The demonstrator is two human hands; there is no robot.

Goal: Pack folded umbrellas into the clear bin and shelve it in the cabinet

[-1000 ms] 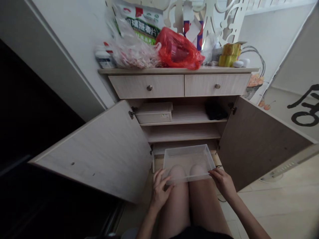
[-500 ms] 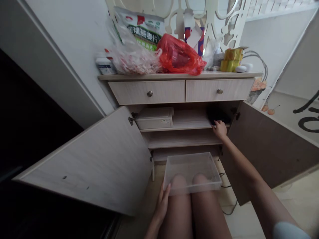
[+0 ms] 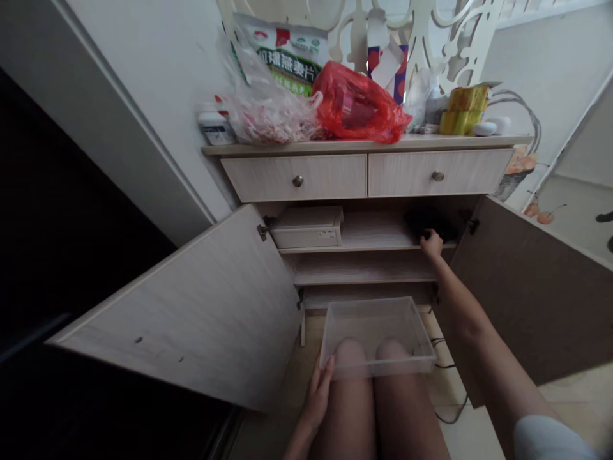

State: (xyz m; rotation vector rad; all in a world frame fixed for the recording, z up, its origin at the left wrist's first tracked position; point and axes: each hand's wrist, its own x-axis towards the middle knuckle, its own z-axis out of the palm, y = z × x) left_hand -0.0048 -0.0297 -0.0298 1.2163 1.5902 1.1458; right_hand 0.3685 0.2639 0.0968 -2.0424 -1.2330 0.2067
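A clear, shallow plastic box (image 3: pixel 378 326) rests on my knees, and nothing shows inside it. My left hand (image 3: pixel 320 390) grips its left front corner. On the right of the cabinet's upper shelf (image 3: pixel 376 229) lies a dark, soft-looking item (image 3: pixel 438 223), its shape hard to make out in shadow. My right hand (image 3: pixel 432 244) is closed at the near edge of this dark item, fingers curled on it. A pale lidded box (image 3: pixel 307 227) sits at the left of the same shelf.
Both cabinet doors stand open, the left door (image 3: pixel 191 313) and the right door (image 3: pixel 531 294). Two closed drawers are above. A red bag (image 3: pixel 359 105), a clear bag (image 3: pixel 278 115) and yellow rolls (image 3: pixel 462 112) crowd the top. Cables (image 3: pixel 453 418) lie on the floor.
My right hand has closed on the dark item's near edge. The view has shifted, so the cabinet appears farther right. My left hand still holds the clear box.
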